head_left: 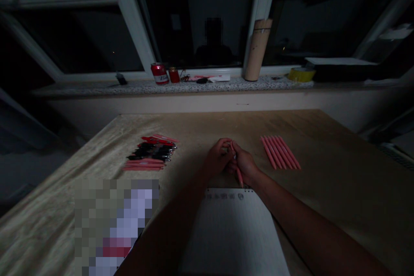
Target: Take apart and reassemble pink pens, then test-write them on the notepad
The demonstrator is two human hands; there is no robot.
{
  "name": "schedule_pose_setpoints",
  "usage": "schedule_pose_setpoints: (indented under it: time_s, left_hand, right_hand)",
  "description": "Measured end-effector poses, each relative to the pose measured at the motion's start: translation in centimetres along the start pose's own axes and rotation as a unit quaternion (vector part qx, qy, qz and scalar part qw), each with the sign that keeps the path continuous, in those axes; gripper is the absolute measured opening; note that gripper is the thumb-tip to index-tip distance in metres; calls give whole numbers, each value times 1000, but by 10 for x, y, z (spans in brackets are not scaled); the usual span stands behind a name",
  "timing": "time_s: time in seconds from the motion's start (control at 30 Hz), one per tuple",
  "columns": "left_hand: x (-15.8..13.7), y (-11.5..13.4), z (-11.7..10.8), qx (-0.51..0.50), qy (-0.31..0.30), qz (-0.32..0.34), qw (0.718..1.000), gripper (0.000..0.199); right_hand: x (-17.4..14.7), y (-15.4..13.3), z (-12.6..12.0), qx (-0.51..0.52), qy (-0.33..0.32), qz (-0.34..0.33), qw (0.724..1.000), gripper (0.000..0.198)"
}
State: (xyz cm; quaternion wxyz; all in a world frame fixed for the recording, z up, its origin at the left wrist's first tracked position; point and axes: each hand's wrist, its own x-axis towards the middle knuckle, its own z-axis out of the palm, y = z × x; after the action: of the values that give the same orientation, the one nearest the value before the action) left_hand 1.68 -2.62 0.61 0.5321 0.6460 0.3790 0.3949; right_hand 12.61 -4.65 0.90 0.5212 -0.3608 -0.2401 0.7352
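A pink pen (239, 177) points down toward the notepad, its upper part between my two hands. My right hand (246, 164) is closed around it. My left hand (218, 156) is curled against the same pen near its upper end; some of its fingers are hidden. Just below the hands lies a spiral-bound notepad (237, 233) with a row of small dark drawings or marks along its top. To the right, several pink pens (280, 152) lie side by side in a slanted row. On the left is a pile of black, red and pink pens (151, 152).
A cloth-covered table (200, 123) fills the foreground. Along the windowsill (129, 89) stand a red can (159, 73), a small red jar (174, 75), a tall tan cylinder (258, 51) and a yellow tape roll (300, 75). A blurred-out patch (136, 211) covers something at lower left.
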Motion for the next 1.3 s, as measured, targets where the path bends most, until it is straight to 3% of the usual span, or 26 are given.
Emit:
schedule_pose_setpoints:
  time_s: [0.37,0.53,1.3]
  left_hand:
    - [-1,-2,0,-13,1,6,1000,40]
    - [-1,1,0,-30,0,-8,1000,51]
    - [-1,-2,1,32,28,5,999,52]
  right_hand:
    - [0,0,0,-7,4,0,1000,40]
    - [-2,-2,3,-3,16,2,1000,39]
    - [-2,-2,3,-4,12,5,1000,37]
